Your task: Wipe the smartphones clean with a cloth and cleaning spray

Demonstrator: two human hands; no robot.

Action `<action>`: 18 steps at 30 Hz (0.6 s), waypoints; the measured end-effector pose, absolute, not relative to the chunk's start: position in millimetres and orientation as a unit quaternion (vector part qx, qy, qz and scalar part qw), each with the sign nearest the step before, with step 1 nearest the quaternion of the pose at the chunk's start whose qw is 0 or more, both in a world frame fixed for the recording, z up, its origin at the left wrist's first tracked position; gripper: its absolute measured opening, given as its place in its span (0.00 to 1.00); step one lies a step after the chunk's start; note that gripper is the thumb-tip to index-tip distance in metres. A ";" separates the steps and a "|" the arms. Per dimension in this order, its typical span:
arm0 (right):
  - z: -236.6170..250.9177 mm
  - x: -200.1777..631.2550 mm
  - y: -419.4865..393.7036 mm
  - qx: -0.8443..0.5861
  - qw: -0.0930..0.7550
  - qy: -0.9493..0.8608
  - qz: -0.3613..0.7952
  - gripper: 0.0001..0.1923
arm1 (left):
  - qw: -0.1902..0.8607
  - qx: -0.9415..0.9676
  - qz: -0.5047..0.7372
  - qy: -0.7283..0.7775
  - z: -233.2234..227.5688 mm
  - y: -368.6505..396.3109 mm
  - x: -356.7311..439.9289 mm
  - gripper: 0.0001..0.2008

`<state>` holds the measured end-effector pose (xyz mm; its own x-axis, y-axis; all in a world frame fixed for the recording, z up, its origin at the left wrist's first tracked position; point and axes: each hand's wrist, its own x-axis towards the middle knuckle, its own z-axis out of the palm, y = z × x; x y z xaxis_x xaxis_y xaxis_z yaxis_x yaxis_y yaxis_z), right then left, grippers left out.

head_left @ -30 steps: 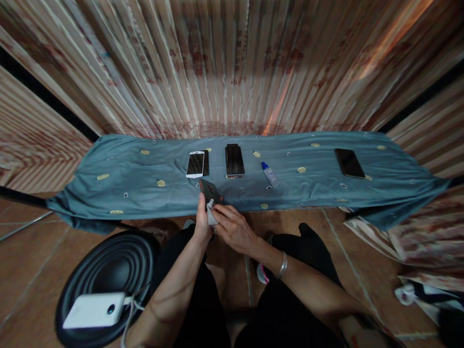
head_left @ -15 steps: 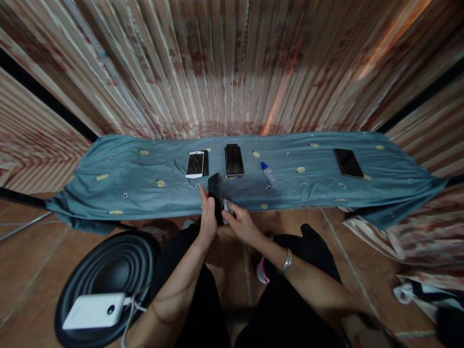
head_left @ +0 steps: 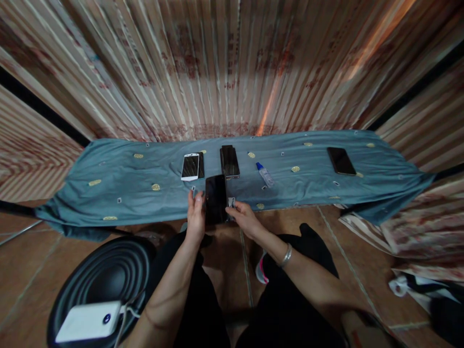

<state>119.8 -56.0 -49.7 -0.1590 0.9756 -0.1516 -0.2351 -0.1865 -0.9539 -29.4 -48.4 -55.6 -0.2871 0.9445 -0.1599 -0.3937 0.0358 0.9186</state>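
Phone (head_left: 216,199): in our left hand (head_left: 196,215), fingers clamped on its left side, held up at the near edge of the surface (head_left: 315,187). Cloth (head_left: 231,201): in our right hand (head_left: 247,221), fingers pinched on it, beside the phone. Bottle (head_left: 266,176): blue-capped, lying farther back.

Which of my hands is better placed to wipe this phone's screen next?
Likely your right hand: it pinches the pale cloth, right of the dark phone; your left hand is at the phone's left edge.
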 end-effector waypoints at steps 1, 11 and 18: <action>-47.8 121.7 -55.7 -0.430 0.482 -0.391 0.656 0.15 | 0.534 0.247 0.640 0.494 -52.3 -47.6 -29.6 0.30; -39.5 129.8 -57.3 -0.374 0.465 -0.353 0.720 0.19 | 0.722 0.109 0.536 0.423 -29.5 -55.6 -18.0 0.21; -49.9 138.2 -51.9 -0.467 0.448 -0.543 0.535 0.15 | 0.727 0.094 0.529 0.427 -21.3 -56.3 -19.2 0.23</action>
